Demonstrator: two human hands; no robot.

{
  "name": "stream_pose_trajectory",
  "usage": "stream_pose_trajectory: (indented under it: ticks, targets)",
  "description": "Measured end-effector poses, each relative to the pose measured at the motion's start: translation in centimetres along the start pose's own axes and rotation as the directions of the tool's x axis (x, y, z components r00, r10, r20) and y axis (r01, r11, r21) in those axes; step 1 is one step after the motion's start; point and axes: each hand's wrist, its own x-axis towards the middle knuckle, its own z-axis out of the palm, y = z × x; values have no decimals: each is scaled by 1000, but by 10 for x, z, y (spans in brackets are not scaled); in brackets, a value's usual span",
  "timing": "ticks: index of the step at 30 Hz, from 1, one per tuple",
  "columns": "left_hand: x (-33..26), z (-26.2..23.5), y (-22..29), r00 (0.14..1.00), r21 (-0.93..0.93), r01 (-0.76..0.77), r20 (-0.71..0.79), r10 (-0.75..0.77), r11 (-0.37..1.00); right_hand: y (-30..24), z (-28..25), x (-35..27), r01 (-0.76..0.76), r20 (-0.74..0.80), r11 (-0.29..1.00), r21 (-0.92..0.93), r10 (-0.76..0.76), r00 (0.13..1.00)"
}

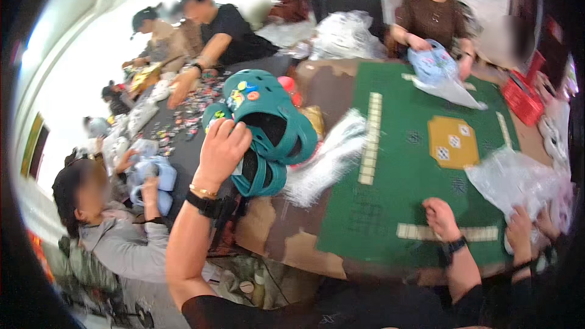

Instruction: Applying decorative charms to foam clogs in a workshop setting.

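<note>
Fingers of my left hand (225, 146) are closed on a pair of teal clogs (262, 106), held up over the table. Colourful charms (247, 92) sit on the upper clog's toe. Over the green mat (390, 164), my right hand (442, 219) is curled into a fist beside a row of pale tiles (414, 231). Whether anything is inside that fist is hidden. A bundle of clear plastic bags (332, 158) lies right of the clogs.
Small charms (189, 109) are scattered across the dark table part at left. One person handles light-blue clogs (152, 173) at near left; another holds bagged blue clogs (432, 64) across the table. At right, someone's hands (521, 231) hold a clear bag (515, 173). A red basket (524, 94) stands beyond.
</note>
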Motion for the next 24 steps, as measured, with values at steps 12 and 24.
stream_pose_trajectory:
  ticks: [12, 24]
  targets:
    - [129, 13, 286, 695, -405, -719, -407, 592, 565, -9, 3, -63, 252, -155, 942, -223, -290, 945]
    - [40, -28, 291, 997, -921, 7, 36, 68, 388, -28, -4, -123, 411, 139, 438, -800, -531, 836]
